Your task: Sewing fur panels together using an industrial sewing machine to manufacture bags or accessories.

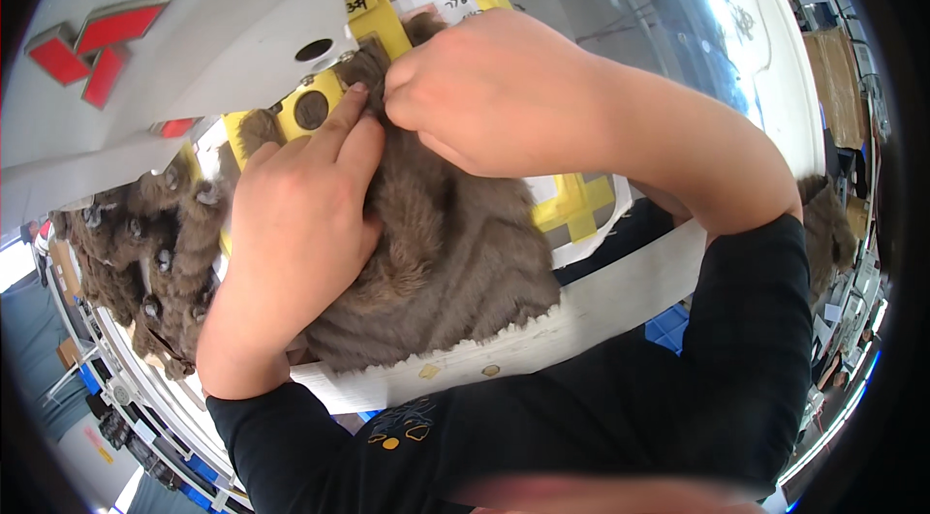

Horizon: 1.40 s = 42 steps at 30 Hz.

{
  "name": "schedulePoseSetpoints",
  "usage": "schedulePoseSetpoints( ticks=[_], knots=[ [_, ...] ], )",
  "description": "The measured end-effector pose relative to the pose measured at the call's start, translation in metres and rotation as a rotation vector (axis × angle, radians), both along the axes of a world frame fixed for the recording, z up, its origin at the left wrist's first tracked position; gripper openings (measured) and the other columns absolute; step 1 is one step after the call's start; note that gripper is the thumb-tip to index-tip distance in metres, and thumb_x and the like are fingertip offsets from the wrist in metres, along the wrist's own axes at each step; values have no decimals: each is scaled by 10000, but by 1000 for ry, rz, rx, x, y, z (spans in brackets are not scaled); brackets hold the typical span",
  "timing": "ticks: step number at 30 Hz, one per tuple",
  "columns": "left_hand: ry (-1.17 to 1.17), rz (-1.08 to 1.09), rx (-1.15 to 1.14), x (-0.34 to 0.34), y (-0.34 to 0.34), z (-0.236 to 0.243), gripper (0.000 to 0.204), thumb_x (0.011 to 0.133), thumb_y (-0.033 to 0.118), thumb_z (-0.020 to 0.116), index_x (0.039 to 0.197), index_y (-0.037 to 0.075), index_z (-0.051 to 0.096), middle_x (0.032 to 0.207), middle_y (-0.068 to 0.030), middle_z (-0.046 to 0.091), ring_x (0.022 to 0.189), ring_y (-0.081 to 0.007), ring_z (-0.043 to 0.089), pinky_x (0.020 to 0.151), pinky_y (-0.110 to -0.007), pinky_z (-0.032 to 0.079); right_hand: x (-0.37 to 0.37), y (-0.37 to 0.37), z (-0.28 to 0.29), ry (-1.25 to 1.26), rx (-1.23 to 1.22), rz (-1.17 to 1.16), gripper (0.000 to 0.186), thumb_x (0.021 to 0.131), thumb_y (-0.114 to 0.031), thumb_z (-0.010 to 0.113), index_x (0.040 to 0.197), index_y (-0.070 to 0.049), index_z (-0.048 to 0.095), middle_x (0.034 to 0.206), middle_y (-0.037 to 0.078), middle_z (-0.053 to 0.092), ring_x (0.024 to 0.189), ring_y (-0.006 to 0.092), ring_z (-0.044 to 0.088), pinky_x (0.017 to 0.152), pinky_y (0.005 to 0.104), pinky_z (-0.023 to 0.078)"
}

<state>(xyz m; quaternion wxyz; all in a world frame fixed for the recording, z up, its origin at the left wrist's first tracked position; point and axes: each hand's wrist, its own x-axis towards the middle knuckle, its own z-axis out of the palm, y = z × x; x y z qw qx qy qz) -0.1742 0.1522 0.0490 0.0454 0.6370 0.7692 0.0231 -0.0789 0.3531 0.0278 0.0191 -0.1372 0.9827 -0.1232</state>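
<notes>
A piece of brown furry fabric lies on a white sewing table, under the white head of a sewing machine. My left hand lies flat on the fur, its fingers stretched toward the yellow-taped plate with a round hole. My right hand pinches the fur's far edge close to the machine head, next to my left fingertips. Both forearms wear black sleeves.
A pile of more brown fur pieces lies to the left. Yellow tape marks stick to the table at the right. The white table edge runs across in front of me. Cluttered shelves stand at the far right.
</notes>
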Motion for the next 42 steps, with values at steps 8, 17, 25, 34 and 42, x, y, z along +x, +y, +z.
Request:
schedulePoseSetpoints(
  ticks=[8,17,25,34,42],
  knots=[
    [-91,95,-74,5,0,3,701,647,-73,602,1344,-5,570,1432,-208,598,1093,-446,635,885,-516,507,-3,5,-9,110,-142,37,179,780,-195,633,769,-43,729,771,147,727,759,380,709,711,480,575],
    [-71,138,-113,8,-4,4,792,686,-118,563,1469,-33,485,1407,-282,580,1231,-498,559,1021,-503,476,1,1,-7,54,-35,-4,186,834,-202,657,832,-49,763,876,126,758,846,345,725,714,473,579],
    [-74,100,-88,6,-3,3,781,712,-98,574,1482,-10,477,1337,-283,613,1186,-502,576,976,-512,487,-2,-4,-11,81,-3,-22,201,834,-194,637,878,-47,767,909,134,761,875,367,725,744,480,582],
    [-176,0,124,14,-4,-15,560,834,-5,628,1380,-28,504,1445,-252,570,1265,-497,546,1030,-540,449,29,-9,-12,95,-48,-276,240,839,-201,614,907,-48,787,907,164,758,891,390,726,761,493,590],
    [-198,-374,302,32,-4,-18,280,903,206,697,1099,9,663,1111,-164,672,1083,-387,600,1032,-528,406,83,9,-10,288,-461,-871,326,781,-160,657,1051,-1,745,1002,255,715,1008,445,680,892,488,561]
  ],
)
